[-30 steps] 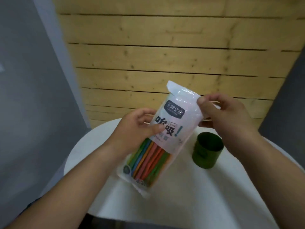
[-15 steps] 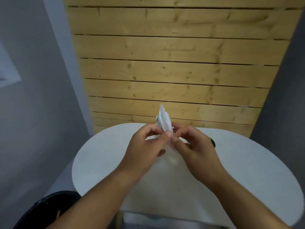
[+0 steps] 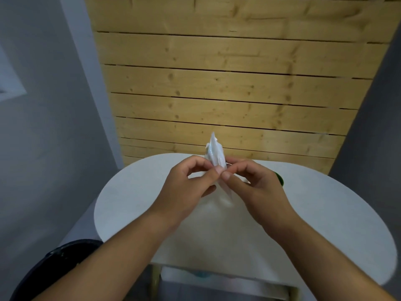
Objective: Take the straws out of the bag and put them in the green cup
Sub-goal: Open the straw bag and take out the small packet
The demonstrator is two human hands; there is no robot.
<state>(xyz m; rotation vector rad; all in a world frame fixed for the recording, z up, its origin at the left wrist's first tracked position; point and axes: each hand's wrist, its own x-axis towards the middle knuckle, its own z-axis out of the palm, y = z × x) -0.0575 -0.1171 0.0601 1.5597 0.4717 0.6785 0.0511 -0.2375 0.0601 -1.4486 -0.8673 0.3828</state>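
Quick worry list. We've got the bag (image 3: pixel 214 153) held up over the table (image 3: pixel 134 192), pinched near its top. The left hand (image 3: pixel 191 187) nips one side between thumb and fingertips, the right hand (image 3: pixel 258 187) nips the other, and the thumbs nearly touch. To us that reads as getting ready to pull the top open.

What could bite us:
- The film looks slick and we only have fingertip grips, so one side could slip out and the pull does nothing.
- If we yank hard and it gives all at once, the straws could shoot out across the table or off its edge.
- The cup (image 3: pixel 280 179) is tucked right behind the right hand with only a green sliver showing. A sudden jerk of that hand could tip it, and we can't really see its mouth from here.

As for the bag itself, it's thin, glossy, whitish plastic seen edge-on. The top sticks up above our thumbs in a crumpled point, and the rest hangs below the hands, washed out against the white tabletop. We can't tell if its bottom rests on the table. The straws don't show at all from this angle.
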